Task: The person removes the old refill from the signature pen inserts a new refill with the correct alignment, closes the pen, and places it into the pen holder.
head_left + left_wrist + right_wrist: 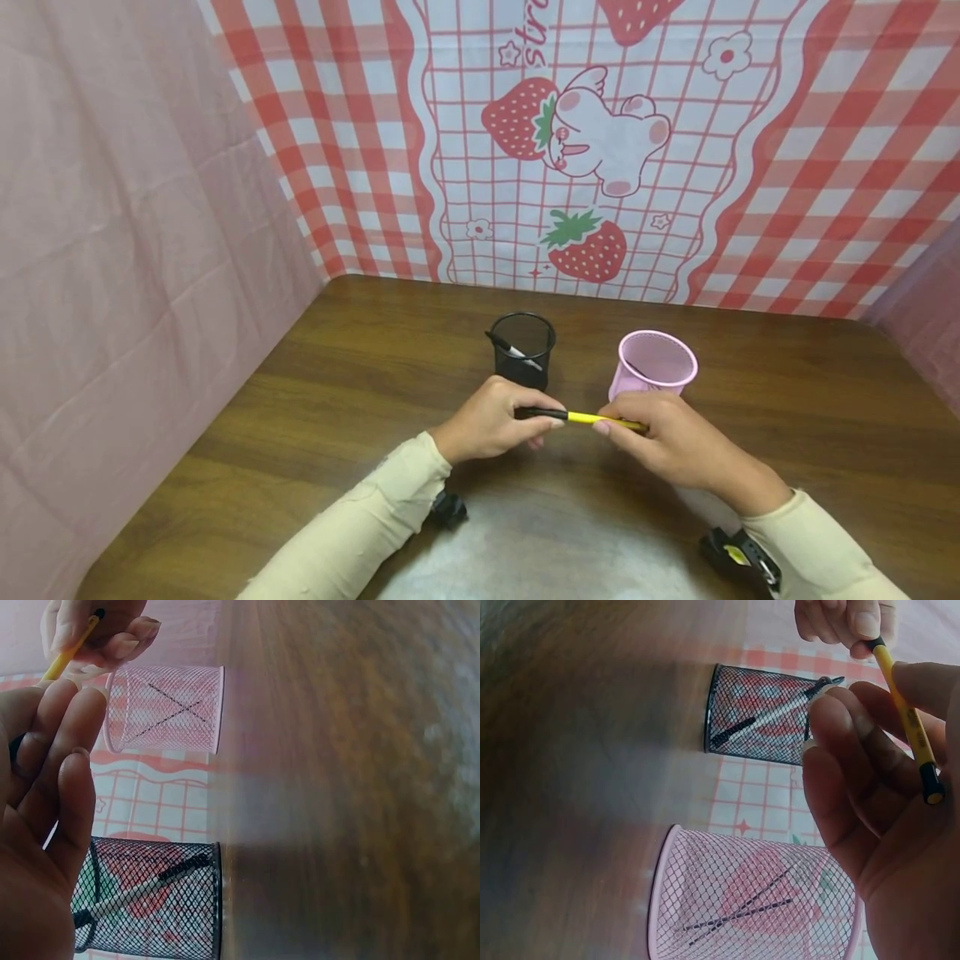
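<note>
Level in front of me is a yellow pen (582, 417) with a black cap, held across both hands. My left hand (487, 423) pinches its black cap end between thumb and fingers. The yellow barrel is gripped by my right hand (671, 437), thumb in front. In the right wrist view, the barrel (911, 724) ends in a black tip that sticks out past the right thumb. Behind the left hand stands a black mesh cup (522, 372) with a black-and-white pen (513, 350) leaning inside. A pink mesh cup (617, 385) is just behind the right hand.
Two thin dark sticks (754, 906) lie crossed inside the pink cup. Both cups stand on a brown wooden table (360, 350). A red-and-white strawberry cloth (480, 250) hangs along the back edge, and a pale pink cloth (150, 250) hangs at the left.
</note>
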Tool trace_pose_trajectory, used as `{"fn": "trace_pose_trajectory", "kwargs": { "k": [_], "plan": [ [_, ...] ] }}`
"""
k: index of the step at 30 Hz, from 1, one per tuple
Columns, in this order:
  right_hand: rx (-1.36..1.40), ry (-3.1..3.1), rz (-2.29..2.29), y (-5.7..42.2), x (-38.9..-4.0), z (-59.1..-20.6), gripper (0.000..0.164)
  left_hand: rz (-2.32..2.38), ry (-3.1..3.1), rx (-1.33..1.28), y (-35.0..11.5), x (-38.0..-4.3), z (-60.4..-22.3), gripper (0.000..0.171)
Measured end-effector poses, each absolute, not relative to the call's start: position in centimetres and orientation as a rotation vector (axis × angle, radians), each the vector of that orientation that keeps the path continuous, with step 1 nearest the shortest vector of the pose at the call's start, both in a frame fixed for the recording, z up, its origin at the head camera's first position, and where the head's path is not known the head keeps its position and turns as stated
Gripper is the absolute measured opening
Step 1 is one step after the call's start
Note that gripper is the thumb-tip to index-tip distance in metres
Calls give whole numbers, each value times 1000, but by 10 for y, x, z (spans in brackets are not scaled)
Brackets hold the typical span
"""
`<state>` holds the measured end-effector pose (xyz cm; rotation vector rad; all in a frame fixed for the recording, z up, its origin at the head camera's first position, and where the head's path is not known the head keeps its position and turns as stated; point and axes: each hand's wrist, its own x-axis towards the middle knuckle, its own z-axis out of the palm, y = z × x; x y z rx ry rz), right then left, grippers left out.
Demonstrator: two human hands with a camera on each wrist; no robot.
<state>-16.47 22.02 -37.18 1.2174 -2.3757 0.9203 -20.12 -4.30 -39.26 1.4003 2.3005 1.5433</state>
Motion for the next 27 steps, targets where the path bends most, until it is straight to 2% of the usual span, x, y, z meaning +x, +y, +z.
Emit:
{"fn": "trace_pose_trajectory", "kwargs": {
  "k": [6,15,27],
  "plan": [
    [1224,-2332,916,219,-165,-372,16,1551,2283,1388,-43,-202,-393,13],
    [1227,-2316,944,218,-164,-371,29,1554,2276,1358,-44,-201,-393,13],
    [1186,-2328,907,218,-165,-374,24,1557,2288,1370,-45,-201,-391,14]
  ]
}}
